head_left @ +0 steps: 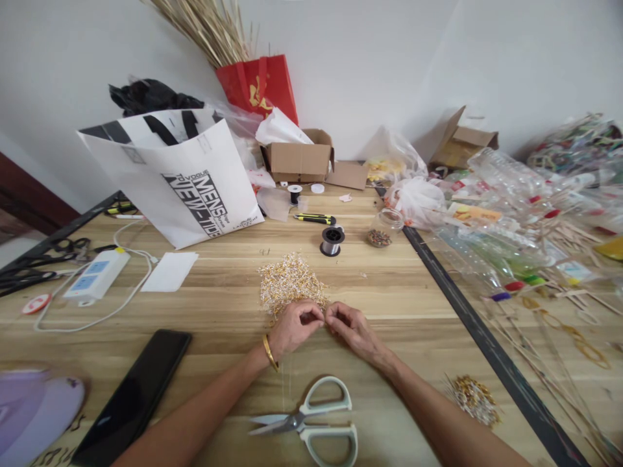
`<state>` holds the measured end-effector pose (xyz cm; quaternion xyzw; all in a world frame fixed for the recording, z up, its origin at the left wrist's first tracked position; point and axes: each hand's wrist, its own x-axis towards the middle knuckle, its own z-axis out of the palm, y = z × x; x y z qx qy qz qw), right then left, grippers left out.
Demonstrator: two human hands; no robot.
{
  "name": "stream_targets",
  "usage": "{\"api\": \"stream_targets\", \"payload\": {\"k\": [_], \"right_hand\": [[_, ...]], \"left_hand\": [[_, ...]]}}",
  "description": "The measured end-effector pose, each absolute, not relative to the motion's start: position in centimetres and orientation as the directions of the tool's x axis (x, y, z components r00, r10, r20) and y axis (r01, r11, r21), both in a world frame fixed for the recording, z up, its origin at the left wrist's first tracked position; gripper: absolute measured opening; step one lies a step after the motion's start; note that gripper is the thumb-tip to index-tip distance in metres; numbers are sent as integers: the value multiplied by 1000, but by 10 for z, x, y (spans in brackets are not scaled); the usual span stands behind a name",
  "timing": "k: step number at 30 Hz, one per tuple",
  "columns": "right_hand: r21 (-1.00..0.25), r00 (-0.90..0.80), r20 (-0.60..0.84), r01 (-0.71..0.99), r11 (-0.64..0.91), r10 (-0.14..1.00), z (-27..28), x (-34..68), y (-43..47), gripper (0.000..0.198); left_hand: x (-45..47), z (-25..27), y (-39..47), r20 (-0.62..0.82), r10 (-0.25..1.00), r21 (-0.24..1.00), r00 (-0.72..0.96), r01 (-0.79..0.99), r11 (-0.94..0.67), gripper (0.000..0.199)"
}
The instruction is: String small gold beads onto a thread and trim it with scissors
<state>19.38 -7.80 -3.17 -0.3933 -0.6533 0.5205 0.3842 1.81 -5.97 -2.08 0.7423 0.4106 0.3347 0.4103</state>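
My left hand (pixel 298 327), with a gold bangle at its wrist, is closed in a pinch. Thin pale strands (pixel 287 376) hang below it toward the table. Close against its fingertips, my right hand (pixel 351 329) is pinched too; whatever tiny thing lies between the fingers is too small to make out. Just beyond the left hand spreads a loose pile of small gold and silvery beads (pixel 289 280). Scissors (pixel 299 421) with pale handles lie between my forearms, blades pointing left. A second, smaller gold and silver bunch (pixel 472 401) sits right of my right forearm.
Behind the pile stand a wire spool (pixel 331 240), a yellow-black cutter knife (pixel 315 219) and a jar of beads (pixel 382 232). At left are a black phone (pixel 134 395), a power strip (pixel 97 275) and a white bag (pixel 180 185). Plastic bottles (pixel 511 220) crowd the right.
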Motion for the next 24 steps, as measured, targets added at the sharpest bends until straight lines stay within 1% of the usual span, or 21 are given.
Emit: {"api": "stream_targets", "payload": {"k": [8, 15, 24], "right_hand": [[-981, -402, 81, 132, 145, 912, -31, 194, -78, 28], [-981, -388, 79, 133, 140, 918, -33, 194, -77, 27], [-981, -378, 66, 145, 130, 924, -32, 194, -77, 27]], "left_hand": [[18, -22, -60, 154, 887, 877, 435, 353, -325, 5], [19, -17, -62, 100, 908, 898, 407, 356, -258, 4], [18, -13, -62, 92, 902, 895, 421, 362, -260, 7]]}}
